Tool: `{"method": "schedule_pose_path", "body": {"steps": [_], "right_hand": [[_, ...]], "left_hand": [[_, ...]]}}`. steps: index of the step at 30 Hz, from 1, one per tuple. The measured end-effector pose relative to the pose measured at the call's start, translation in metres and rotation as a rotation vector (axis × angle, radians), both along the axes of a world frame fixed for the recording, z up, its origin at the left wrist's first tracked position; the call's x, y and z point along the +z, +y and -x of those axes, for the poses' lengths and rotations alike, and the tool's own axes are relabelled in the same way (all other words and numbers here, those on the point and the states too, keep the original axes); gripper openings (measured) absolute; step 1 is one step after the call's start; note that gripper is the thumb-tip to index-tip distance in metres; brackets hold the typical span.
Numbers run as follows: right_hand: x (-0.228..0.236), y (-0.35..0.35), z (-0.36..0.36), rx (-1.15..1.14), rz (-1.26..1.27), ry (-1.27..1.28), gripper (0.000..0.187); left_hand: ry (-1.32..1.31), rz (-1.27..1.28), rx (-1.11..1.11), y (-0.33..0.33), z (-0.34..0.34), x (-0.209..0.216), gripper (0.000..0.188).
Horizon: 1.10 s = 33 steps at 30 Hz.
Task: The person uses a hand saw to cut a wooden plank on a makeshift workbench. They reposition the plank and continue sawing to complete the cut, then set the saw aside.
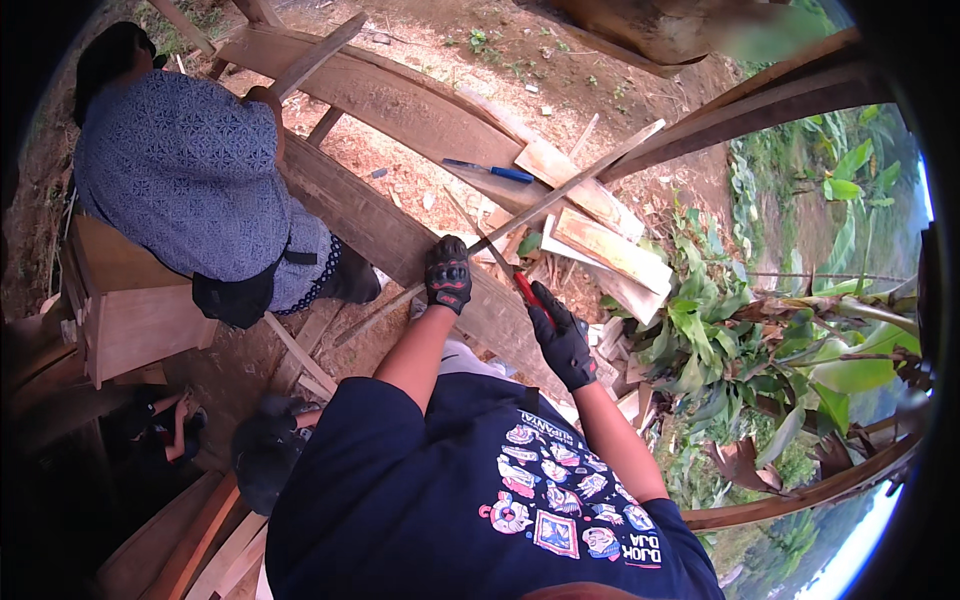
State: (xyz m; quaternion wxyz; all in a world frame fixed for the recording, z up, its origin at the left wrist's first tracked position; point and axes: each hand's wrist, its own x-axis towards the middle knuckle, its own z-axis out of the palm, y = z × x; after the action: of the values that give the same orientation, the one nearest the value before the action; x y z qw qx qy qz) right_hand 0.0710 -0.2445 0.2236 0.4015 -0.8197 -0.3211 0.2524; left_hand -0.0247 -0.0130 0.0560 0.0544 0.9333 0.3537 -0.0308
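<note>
In my right hand (562, 335), which wears a black glove, is the red handle of a hand saw (490, 243). Its long narrow blade points away to the upper left and crosses a long thin wooden strip (560, 192); teeth are too small to see. My left hand (448, 275), in a black glove with red marks, is closed on the strip just left of the blade. The strip lies slantwise over a wide plank bench (365, 215). Fingers of the left hand are partly hidden under its knuckles.
A blue-handled chisel (488, 170) lies on the farther plank (400, 110). Offcut boards (612, 250) and wood shavings lie beyond my right hand. A person in a blue patterned shirt (185, 170) sits at the left, holding another board (318, 57). Leafy plants (715, 340) border the right.
</note>
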Motion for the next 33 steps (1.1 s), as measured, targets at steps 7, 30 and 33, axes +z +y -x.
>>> {"method": "schedule_pose_path", "body": {"steps": [7, 30, 33], "right_hand": [[-0.015, -0.028, 0.010, 0.000, 0.057, -0.014, 0.044], [0.056, -0.027, -0.032, -0.293, -0.132, 0.286, 0.047], [0.088, -0.031, -0.035, -0.274, -0.057, 0.181, 0.049]], "left_hand": [[-0.033, 0.146, -0.019, -0.034, 0.013, -0.016, 0.057], [0.079, 0.210, 0.100, -0.064, 0.020, -0.056, 0.077], [0.051, 0.248, 0.079, -0.058, 0.023, -0.051, 0.083]]}}
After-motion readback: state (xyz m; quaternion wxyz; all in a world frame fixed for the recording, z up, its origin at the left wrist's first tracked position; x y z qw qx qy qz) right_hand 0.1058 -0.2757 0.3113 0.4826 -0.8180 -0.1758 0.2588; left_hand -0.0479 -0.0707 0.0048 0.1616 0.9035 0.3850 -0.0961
